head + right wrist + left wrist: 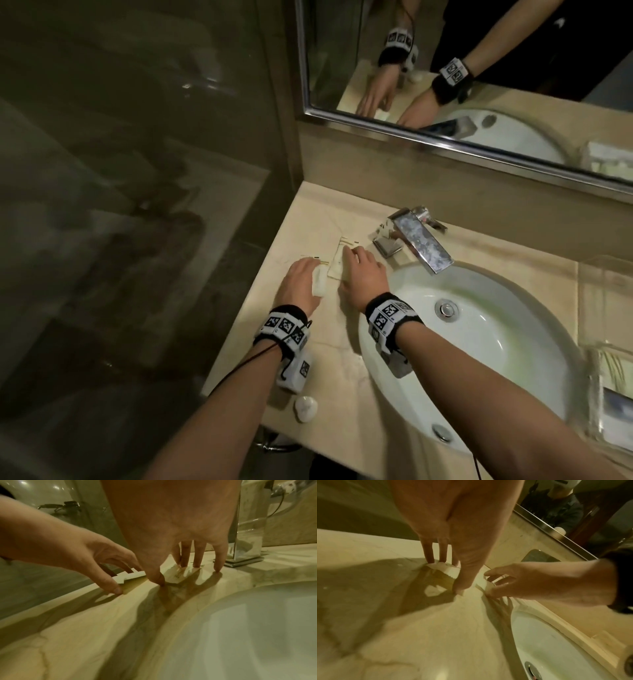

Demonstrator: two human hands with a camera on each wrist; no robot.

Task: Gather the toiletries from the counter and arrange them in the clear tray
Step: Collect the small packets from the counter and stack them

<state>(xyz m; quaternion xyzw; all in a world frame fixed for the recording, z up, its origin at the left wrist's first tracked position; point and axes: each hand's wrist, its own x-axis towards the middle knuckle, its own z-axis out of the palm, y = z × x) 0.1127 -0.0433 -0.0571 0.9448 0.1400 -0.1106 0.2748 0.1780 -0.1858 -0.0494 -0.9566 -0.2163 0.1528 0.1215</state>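
My left hand [308, 275] pinches a white sachet [452, 572] between thumb and fingers at the back left of the beige counter [329, 346], with one edge lifted. Right beside it, my right hand [359, 265] has its fingertips on the far edge of a cream packet [178, 574] and its thumb at the near edge, closing on it. The packet lies flat near the faucet base. The clear tray [581, 308] stands far right beyond the sink and holds several packets. A small white wrapped round item [306, 407] lies at the counter's front edge.
A chrome faucet [418, 240] stands just right of my right hand. The white basin [496, 342] fills the middle of the counter. A mirror [479, 68] covers the back wall. A glass partition [137, 205] borders the counter's left edge.
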